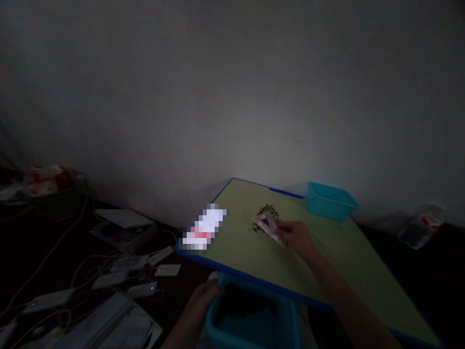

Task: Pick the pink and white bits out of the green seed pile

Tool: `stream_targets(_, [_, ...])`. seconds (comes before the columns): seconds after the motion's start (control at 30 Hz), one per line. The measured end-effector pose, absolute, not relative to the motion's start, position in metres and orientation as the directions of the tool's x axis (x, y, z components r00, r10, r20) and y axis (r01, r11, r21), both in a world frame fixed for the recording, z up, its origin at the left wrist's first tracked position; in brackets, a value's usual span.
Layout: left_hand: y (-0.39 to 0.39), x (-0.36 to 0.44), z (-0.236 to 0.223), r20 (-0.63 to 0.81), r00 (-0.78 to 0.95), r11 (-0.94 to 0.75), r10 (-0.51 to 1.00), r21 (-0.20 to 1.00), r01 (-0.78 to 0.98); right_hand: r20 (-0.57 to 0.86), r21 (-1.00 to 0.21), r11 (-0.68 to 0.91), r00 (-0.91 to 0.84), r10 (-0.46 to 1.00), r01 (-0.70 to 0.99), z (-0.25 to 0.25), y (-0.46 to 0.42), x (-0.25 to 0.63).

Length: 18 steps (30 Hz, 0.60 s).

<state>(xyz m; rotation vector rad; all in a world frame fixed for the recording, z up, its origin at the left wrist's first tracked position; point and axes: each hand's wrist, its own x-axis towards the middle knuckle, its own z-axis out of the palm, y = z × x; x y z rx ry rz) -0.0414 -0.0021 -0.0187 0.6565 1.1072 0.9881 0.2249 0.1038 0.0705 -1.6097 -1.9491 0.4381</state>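
Note:
My right hand point(298, 238) rests on the green table point(327, 261) with its fingers closed on a small pink and white card or scoop point(269, 226), whose far end touches a pile of small dark grains point(268, 216). My left hand point(204, 293) grips the left rim of a teal plastic bin point(254, 317) held below the table's near edge. The bin's inside is dark.
A second teal bin point(330, 200) stands at the table's far corner by the wall. A blurred white and pink object point(203, 228) lies at the table's left end. Cables, chargers and boxes point(119, 271) cover the floor at left. A plastic bottle point(421, 225) lies at right.

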Motion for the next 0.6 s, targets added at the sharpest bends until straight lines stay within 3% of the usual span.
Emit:
stream_targets(0.13, [-0.001,-0.047,-0.024,-0.450,0.102,0.456,0.887,0.826,-0.332,0.228,-0.509,0.245,-0.145,0.963,0.825,0.072,0.122,0.212])
stream_targets(0.6, [0.006,-0.054,-0.052,-0.418,0.128,0.434,0.899,0.822,-0.369,0.207,-0.480,0.261,-0.180,0.962,0.837,0.067,0.130,0.200])
